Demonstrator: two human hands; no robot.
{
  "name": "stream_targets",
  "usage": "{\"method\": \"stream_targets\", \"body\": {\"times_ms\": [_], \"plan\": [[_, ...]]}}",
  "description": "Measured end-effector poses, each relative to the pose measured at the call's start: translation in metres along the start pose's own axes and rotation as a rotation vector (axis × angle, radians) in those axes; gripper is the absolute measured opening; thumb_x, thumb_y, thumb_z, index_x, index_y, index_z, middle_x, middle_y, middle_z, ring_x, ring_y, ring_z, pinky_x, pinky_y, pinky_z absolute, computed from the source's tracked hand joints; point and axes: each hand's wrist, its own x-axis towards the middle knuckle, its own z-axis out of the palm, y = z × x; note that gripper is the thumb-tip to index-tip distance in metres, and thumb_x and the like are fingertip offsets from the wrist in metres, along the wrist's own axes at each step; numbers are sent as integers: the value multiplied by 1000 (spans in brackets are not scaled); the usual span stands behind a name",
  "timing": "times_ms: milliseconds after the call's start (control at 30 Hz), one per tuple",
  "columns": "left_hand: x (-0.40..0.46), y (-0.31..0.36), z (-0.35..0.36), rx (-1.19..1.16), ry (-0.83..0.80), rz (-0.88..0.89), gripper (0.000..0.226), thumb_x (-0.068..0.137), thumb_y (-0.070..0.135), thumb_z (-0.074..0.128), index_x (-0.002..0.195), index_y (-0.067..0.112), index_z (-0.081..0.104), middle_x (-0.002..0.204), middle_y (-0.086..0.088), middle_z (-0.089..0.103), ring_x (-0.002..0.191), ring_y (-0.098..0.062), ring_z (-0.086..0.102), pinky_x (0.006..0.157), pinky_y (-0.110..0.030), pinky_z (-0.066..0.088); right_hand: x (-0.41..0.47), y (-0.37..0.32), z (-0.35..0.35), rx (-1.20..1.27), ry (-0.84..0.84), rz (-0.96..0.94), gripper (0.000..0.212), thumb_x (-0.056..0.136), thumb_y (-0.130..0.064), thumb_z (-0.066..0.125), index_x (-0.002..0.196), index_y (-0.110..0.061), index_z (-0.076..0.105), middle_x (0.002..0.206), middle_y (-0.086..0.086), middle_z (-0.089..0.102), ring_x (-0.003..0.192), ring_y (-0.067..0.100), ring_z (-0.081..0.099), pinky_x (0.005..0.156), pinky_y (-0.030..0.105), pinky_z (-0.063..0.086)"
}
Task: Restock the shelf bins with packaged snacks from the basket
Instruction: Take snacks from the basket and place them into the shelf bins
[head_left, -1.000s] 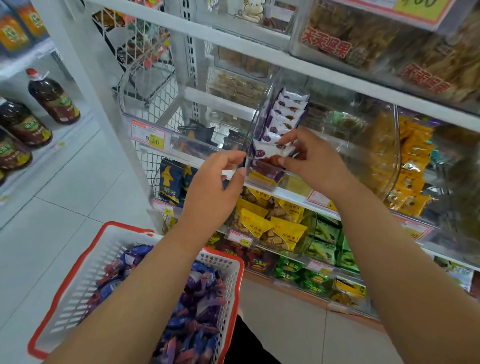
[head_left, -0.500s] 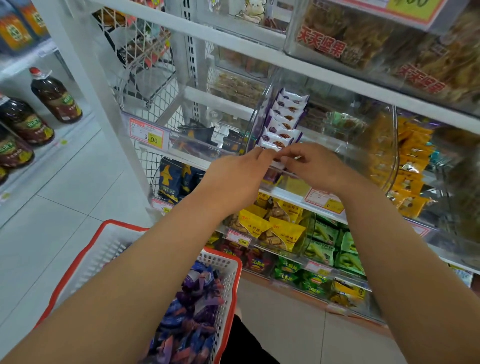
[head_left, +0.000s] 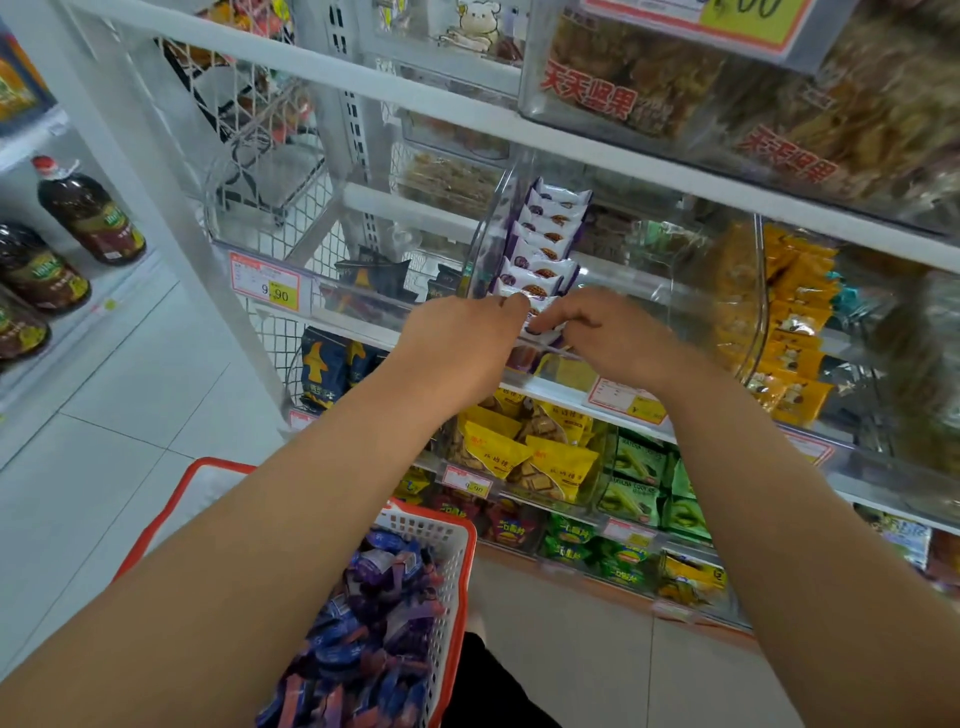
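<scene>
Reaching up together, our left hand (head_left: 457, 343) and right hand (head_left: 613, 338) both pinch one purple snack pack (head_left: 543, 327) at the front of the clear shelf bin (head_left: 675, 291). More snacks (head_left: 374, 613) fill the red basket (head_left: 462, 571) below our arms.

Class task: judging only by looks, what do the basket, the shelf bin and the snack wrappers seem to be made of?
Basket: moulded plastic, matt, going by its perforated white walls and orange rim. Bin: clear hard plastic, probably acrylic; goods show through and its curved edge glints. Wrappers: thin glossy printed film with crimped ends, likely plastic.
</scene>
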Motion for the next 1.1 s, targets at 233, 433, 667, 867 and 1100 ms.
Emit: {"method": "stream_targets", "body": {"times_ms": [233,433,667,867,1100], "plan": [[-2,-5,6,-85,12,-4,51,88,5,53,135,16,37,93,-3,56,62,-23,48,47,-27,24,1,1,1,-24,-32,30,42,97,2,37,121,-16,67,137,3,57,119,18,55,92,26,43],[-7,-7,12,-115,12,-6,47,91,8,52,134,20,38,116,-4,57,81,-31,59,47,-27,20,0,5,-1,50,-11,63,38,96,-2,41,106,-23,71,127,-6,59,91,12,61,74,27,49],[-9,-13,14,-320,38,-21,43,94,11,49,135,24,42,130,-1,58,101,-29,62,65,-33,46,2,7,-5,77,-3,137,35,95,-5,46,89,-26,73,102,3,72,85,19,67,83,37,55],[-11,-14,13,-312,-12,-31,43,95,11,46,136,24,42,124,-2,60,90,-27,61,65,-32,45,2,3,-14,83,-45,170,34,96,0,44,93,-18,72,102,9,72,85,15,68,84,27,55],[-11,-14,18,-326,30,-18,44,95,11,46,137,23,42,135,0,53,98,-30,62,63,-34,44,1,1,-5,39,-55,154,30,96,-10,48,95,-29,72,102,19,70,72,29,59,58,26,46]]}}
